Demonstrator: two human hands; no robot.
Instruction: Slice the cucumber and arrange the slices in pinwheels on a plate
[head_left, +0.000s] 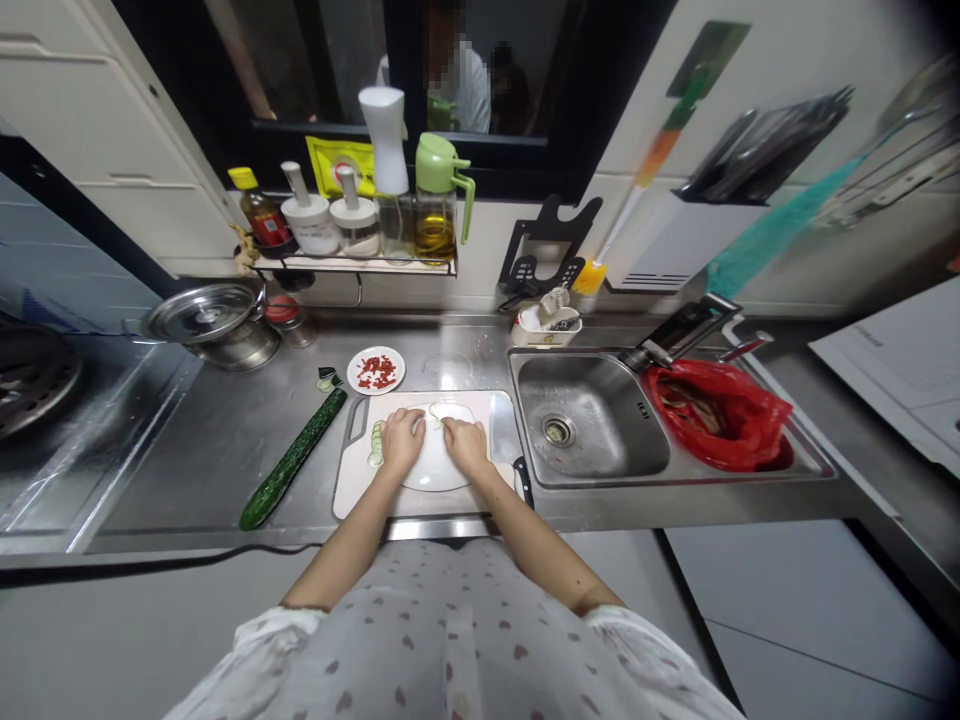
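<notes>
My left hand [403, 440] is over the left part of a white plate [435, 475], its fingers bent and drawn together; whatever they pinch is hidden. Across from it, my right hand [465, 445] has its fingertips closed at a thin, pale cucumber slice [436, 416] near the plate's far side. The plate rests on a light cutting board [356, 490]. Beside my left hand, a short row of cucumber slices [376, 445] lies on the board. A knife [504, 425] with a black handle lies along the board's right side, its blade pointing away from me.
Left of the board lies a long cucumber [294, 460], with cut end pieces [328, 380] beyond it. A small plate of chopped red pieces [376, 371] stands behind the board. The sink [600, 420] and a red plastic bag [720, 425] are to the right; a steel pot [214, 325] is back left.
</notes>
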